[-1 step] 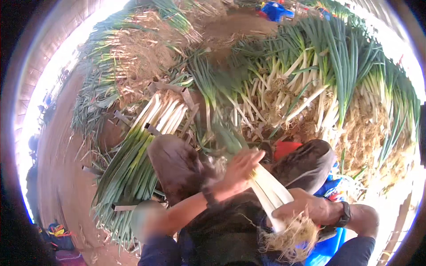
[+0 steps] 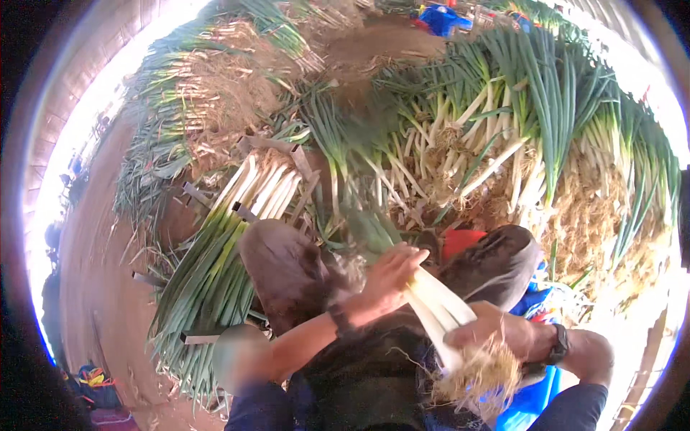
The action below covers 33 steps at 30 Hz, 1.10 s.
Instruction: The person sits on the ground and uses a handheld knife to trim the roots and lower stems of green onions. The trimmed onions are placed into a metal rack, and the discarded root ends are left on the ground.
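A few thick green onions [image 2: 437,310] lie slanting across my lap, white stems towards me and green leaves pointing away. My left hand [image 2: 388,279] is closed around the upper part of the white stems, its fingers reaching across them. Lower down, my right hand [image 2: 496,330] grips the same stems just above their tangled, straw-coloured roots [image 2: 474,381]. The leaf ends beyond my left hand are blurred. To my left, a bundle of green onions [image 2: 215,266] rests in a metal frame [image 2: 302,159], its white ends away from me.
Piles of green onions with dry roots [image 2: 496,136] stand ahead and to the right. Another heap [image 2: 194,93] lies at the far left. Metal prongs [image 2: 201,336] stick out near my left knee. Something blue [image 2: 528,399] is beside my right hip, and a red object [image 2: 463,243] lies between my legs.
My right hand has shifted very slightly up along the stems. My left hand stays in the same place.
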Each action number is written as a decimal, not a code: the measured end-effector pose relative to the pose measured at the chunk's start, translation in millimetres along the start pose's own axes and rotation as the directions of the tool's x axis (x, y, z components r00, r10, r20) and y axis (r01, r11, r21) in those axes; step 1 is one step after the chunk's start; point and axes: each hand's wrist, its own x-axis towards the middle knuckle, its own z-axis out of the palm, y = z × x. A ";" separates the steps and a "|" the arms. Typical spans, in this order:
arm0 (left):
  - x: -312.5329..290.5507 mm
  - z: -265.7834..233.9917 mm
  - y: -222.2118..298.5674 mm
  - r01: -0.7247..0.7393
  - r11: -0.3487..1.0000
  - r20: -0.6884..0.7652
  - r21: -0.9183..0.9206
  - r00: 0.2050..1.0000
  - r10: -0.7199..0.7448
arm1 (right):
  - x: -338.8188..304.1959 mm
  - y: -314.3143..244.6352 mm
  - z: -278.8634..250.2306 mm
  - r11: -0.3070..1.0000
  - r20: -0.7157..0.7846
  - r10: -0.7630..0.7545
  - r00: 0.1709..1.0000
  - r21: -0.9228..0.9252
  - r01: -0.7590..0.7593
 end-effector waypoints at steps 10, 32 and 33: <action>52.3 8.2 -58.9 0.204 0.978 0.043 -0.047 0.979 -0.202 | 4.6 1.0 -79.2 0.758 -0.302 -0.625 0.720 -0.455 0.467; 228.4 -187.4 4.7 0.582 0.540 0.556 -0.607 0.797 -0.234 | 72.0 -217.0 12.9 -0.027 0.310 -0.939 0.151 -0.504 0.863; 229.5 -178.4 7.7 0.620 0.518 0.572 -0.589 0.773 -0.275 | 76.8 -217.2 27.2 0.117 0.179 -0.961 0.210 -0.424 0.898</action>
